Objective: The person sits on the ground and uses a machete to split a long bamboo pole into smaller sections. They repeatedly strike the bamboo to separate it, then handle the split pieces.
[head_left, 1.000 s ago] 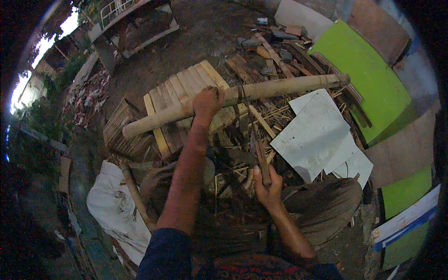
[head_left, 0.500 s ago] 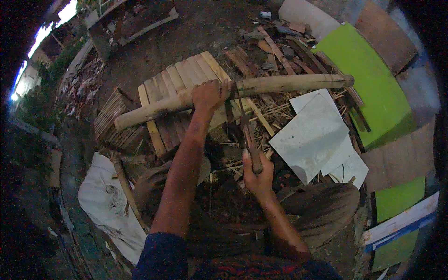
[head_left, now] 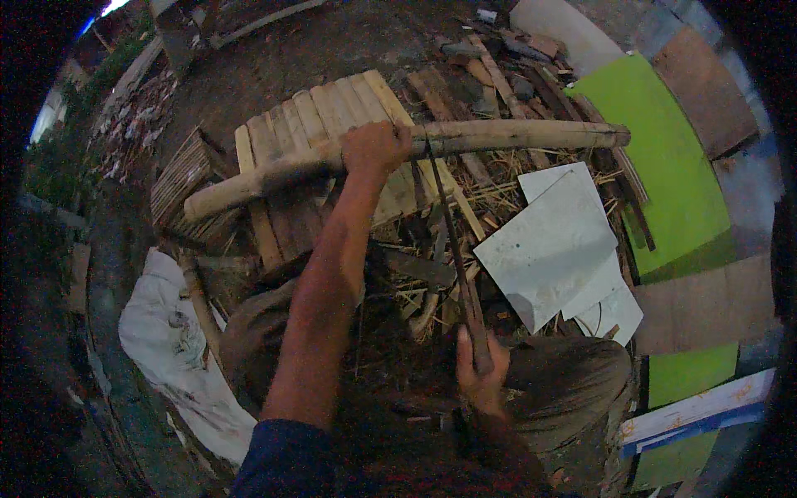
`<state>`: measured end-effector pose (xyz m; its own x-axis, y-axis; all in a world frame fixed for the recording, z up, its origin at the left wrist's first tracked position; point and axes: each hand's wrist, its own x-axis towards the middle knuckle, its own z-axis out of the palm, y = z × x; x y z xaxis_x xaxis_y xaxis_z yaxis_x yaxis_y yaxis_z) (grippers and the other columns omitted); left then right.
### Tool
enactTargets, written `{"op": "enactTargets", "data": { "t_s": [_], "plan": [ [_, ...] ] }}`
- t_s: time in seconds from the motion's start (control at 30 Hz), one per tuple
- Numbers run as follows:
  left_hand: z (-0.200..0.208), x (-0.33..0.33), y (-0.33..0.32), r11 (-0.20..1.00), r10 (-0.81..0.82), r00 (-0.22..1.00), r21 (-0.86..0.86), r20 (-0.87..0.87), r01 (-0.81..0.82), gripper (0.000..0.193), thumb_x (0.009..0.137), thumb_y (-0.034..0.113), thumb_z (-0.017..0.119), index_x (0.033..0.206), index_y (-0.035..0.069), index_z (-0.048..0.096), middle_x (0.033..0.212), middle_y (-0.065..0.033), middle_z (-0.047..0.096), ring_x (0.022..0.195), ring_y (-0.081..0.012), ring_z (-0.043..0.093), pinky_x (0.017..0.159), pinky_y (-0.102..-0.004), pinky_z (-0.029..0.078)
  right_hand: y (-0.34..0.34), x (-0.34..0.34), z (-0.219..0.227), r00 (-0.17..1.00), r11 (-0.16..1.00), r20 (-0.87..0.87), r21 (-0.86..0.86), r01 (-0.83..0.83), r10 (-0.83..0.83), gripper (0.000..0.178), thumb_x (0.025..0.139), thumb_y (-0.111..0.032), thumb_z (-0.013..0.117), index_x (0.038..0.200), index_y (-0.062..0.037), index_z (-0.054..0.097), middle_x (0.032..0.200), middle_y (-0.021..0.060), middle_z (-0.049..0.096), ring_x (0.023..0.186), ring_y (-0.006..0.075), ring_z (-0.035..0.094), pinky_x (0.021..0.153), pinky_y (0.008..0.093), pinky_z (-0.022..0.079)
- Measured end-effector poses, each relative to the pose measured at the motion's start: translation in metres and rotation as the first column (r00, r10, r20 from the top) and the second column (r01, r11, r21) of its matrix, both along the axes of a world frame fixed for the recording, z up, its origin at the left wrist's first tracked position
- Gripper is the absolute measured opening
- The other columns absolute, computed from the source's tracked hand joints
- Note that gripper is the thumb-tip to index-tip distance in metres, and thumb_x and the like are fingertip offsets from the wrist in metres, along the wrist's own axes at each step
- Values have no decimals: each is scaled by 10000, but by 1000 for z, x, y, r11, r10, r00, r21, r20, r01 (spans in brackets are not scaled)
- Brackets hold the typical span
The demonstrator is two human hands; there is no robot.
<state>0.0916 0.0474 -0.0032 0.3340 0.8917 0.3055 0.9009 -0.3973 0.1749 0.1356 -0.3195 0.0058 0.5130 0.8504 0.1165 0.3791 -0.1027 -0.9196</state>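
1. Bamboo pole (head_left: 515,135), the landmark: it runs crosswise in front of the person, passing over a slatted wooden panel (head_left: 311,124), its left end slightly nearer the person.
2. Left hand (head_left: 375,148): closed around the pole, left of its middle.
3. Right hand (head_left: 483,365): on the person's side of the pole, wrapped about the handle of a long, narrow-bladed tool (head_left: 458,257). The blade reaches the pole just right of the left hand; cutting depth cannot be told.
4. White sheets (head_left: 552,249): nearer the person than the pole's right half.
5. Green board (head_left: 664,158): by the pole's right end.
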Motion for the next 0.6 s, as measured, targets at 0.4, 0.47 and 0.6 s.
{"op": "enactTargets", "data": {
  "t_s": [0.4, 0.47, 0.6],
  "plan": [
    [8, -8, -1, 974, 16, 1000, -225, -7, -17, 514, 915, 444, 446, 873, 41, 762, 864, -199, 724, 837, -362, 703, 829, -487, 527, 39, 3, -18, 992, 999, -124, 33, 8, -4, 206, 988, -158, 600, 1078, 18, 659, 744, 24, 601, 662, 59, 534, 616, 237, 460],
    [10, -4, -1, 984, -20, 999, -180, -29, 15, 510, 914, 444, 448, 874, 44, 763, 850, -194, 724, 814, -362, 703, 832, -485, 524, 45, 0, -15, 999, 995, -35, 92, 36, -33, 195, 988, -170, 605, 1008, 15, 664, 717, 20, 592, 639, 58, 525, 590, 245, 451],
    [-2, 14, -16, 995, -35, 999, -94, -39, 32, 492, 919, 430, 450, 853, 59, 766, 790, -174, 719, 738, -362, 699, 841, -476, 512, 128, 48, -32, 994, 995, 80, 72, 69, -74, 239, 969, -236, 629, 939, -3, 675, 713, 69, 621, 653, 163, 580, 583, 313, 452]
  ]
}}
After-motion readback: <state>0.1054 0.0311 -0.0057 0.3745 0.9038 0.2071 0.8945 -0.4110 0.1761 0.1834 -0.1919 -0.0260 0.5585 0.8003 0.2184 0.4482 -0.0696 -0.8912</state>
